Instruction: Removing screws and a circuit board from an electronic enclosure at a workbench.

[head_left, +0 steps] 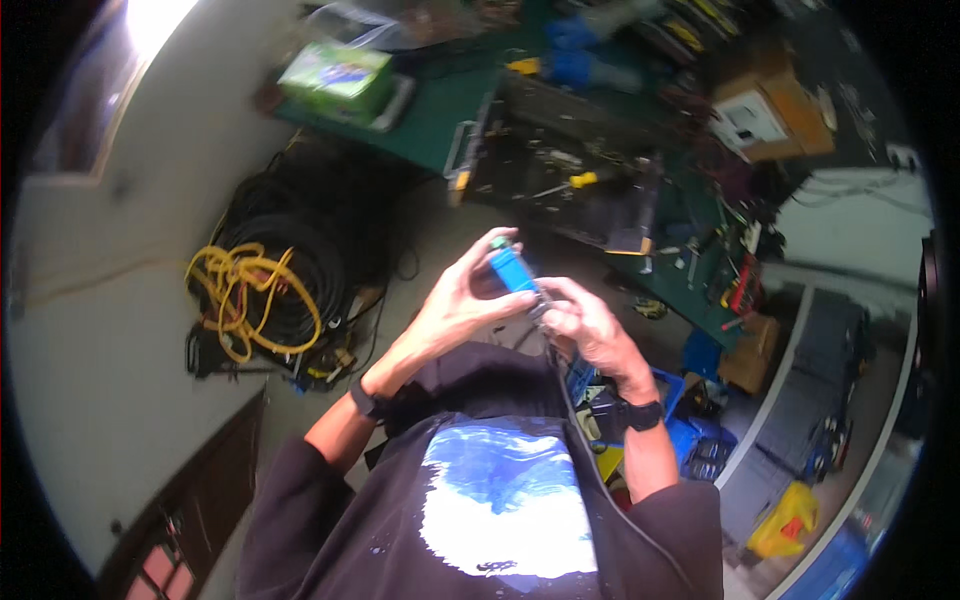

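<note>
A small blue block-shaped device [512, 270] is held up in front of my body, tilted. One end of it looks green, and a dark part shows at the other end. Its exact kind is too blurred to tell. My left hand [465, 300] grips it between the thumb and the fingers at its green end. At the dark end, my right hand [592, 325] has its fingers pinched together, touching the device. What lies between those fingertips is partly hidden. A thin dark cable [575, 410] runs down from near my right hand over my shirt.
An open black tray or drawer [500, 190] with a yellow-handled screwdriver [583, 180] sits at the green workbench [435, 125]. Black coiled hoses and a yellow cable [240, 300] are piled at left. At right are scattered tools, a cardboard box [790, 110] and blue crates [685, 440].
</note>
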